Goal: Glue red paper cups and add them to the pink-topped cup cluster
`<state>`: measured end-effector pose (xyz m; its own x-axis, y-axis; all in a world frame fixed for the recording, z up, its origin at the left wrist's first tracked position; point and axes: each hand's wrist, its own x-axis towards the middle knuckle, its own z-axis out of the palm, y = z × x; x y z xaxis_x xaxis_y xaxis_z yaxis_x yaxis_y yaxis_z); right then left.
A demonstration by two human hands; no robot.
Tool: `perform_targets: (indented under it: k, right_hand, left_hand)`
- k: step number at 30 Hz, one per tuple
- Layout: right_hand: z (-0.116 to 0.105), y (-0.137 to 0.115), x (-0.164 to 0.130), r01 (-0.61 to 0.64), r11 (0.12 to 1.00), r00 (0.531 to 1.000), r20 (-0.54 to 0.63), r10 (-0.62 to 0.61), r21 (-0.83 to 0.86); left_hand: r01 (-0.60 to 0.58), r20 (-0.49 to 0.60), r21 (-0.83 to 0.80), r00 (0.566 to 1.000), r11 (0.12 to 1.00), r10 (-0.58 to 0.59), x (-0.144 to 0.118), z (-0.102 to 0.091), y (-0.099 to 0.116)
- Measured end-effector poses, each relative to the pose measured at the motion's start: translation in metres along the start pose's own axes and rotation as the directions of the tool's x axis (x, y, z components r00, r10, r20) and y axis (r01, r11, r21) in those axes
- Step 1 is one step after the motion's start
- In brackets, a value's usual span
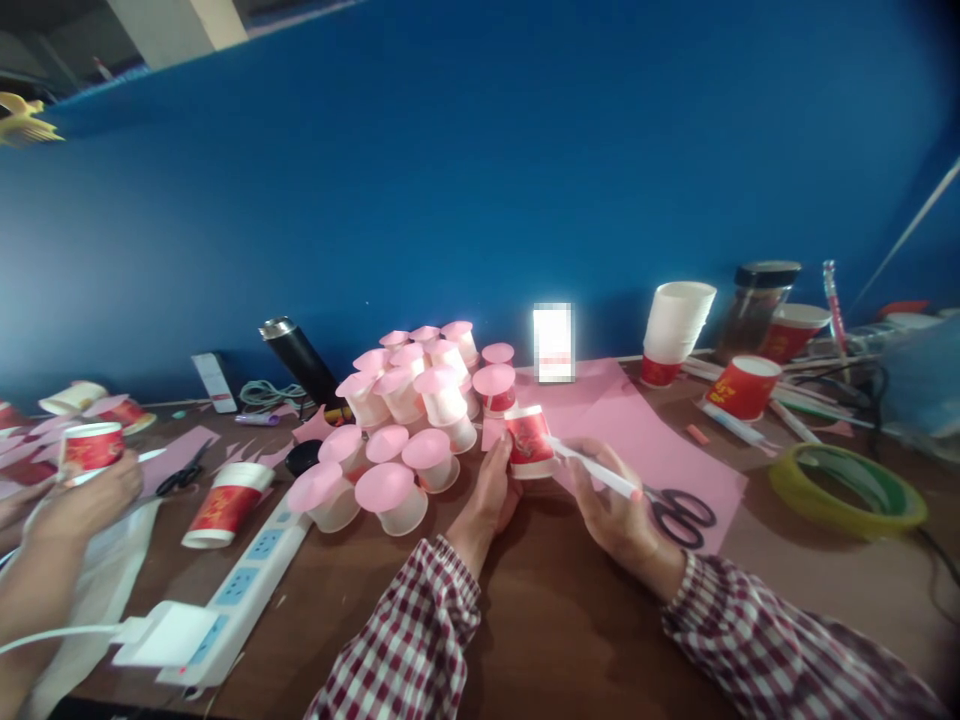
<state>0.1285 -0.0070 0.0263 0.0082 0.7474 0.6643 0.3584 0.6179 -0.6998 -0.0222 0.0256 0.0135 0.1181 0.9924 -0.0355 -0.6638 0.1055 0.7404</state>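
left hand (491, 490) grips red cup (529, 441), held just above counter (555, 620) | right hand (611, 500) pinches white pen (592, 468), tip at cup wall | risk: thin cup may crush or turn in grip, smearing line; scissors (679, 512) near right wrist could be knocked

A: What is worn on the person's arms?

B: Long sleeves of a woven checked fabric are worn on both arms. A dark red and white gingham pattern is seen on the left sleeve (416, 630) and on the right sleeve (780, 645).

A: How are the sleeves finished?

B: Each sleeve is closed at the wrist by a cuff of the same checked cloth. The left hand (491, 490) and the right hand (611, 500) are left bare beyond the cuffs. Creases are visible along the right sleeve.
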Motion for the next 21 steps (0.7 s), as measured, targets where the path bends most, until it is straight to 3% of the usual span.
perform_targets:
  k: [21]
  right_hand:
    - [0.0005,-0.0014,0.0021,0.021,0.999,1.000,-0.002,-0.021,-0.040]
  left_hand:
    - [0.005,0.037,0.014,0.999,1.000,-0.006,-0.0026,0.0014,0.0009]
